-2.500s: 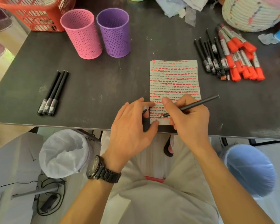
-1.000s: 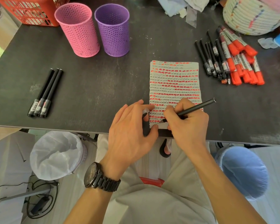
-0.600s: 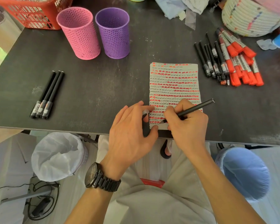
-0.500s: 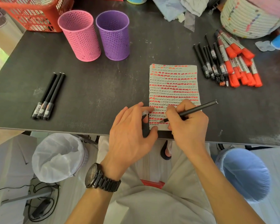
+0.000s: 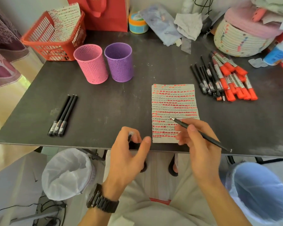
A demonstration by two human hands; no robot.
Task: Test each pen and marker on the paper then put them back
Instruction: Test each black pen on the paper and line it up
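Pinching the pen [image 5: 180,123] mid-barrel, the right hand [image 5: 199,148] has a tight grip, with the bare tip above the paper [image 5: 173,101]. The left hand [image 5: 127,158] curls round what looks like its cap [image 5: 129,137]. Line cap and tip up straight, then press home.

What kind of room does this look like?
Probably a home desk or hobby corner: a cluttered dark table with a rope basket and red gift bag, a patterned curtain beside it.
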